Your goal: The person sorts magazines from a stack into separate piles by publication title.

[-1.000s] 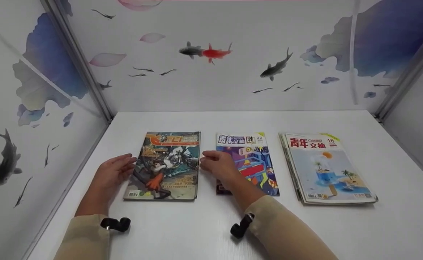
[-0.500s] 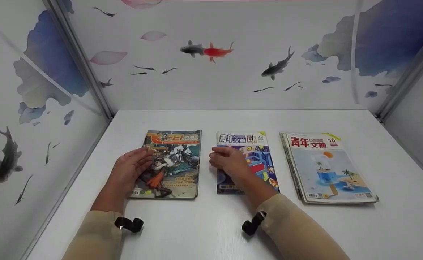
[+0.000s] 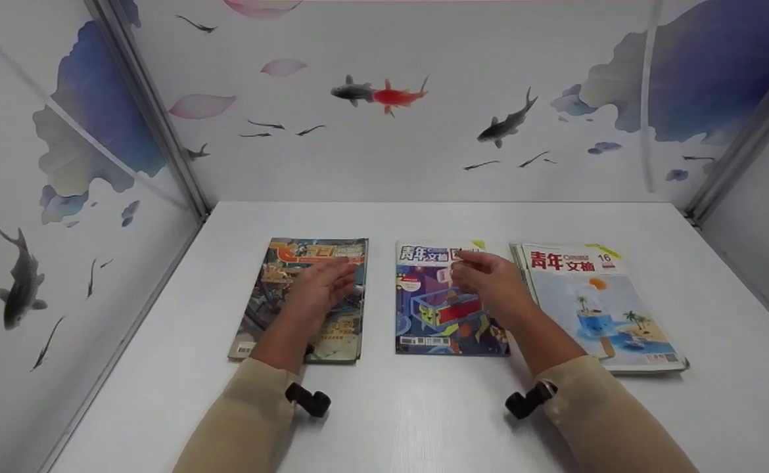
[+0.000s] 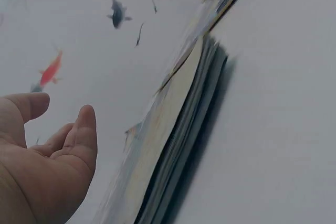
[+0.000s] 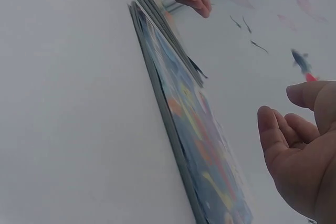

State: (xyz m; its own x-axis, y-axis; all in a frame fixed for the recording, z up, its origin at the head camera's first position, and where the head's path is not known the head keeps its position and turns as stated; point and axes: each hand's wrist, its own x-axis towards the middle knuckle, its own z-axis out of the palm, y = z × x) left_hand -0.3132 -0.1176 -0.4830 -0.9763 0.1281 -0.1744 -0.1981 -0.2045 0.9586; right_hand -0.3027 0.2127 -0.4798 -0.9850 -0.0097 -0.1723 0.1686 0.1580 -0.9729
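Three piles of magazines lie side by side on the white table. My left hand (image 3: 319, 289) hovers over the left magazines (image 3: 342, 328), whose dark cover has an orange title; its fingers are loosely bent and hold nothing. Above the right side of the middle magazine (image 3: 424, 335), with its purple cover, is my right hand (image 3: 493, 289), relaxed and holding nothing. The right magazines (image 3: 614, 328), a thicker pile, show a pale blue beach cover. In the left wrist view, page edges of a magazine pile (image 4: 178, 129) show beside the hand, apart from it.
White panels (image 3: 391, 164) painted with fish and lotus leaves stand at the back and both sides. Metal posts (image 3: 154, 112) mark the corners. A small black device (image 3: 309, 399) is strapped at each sleeve cuff.
Both hands have moved to the right: the left from beside the left magazines to over them, the right from the gap between piles across the middle magazine. The magazines have stayed in place.
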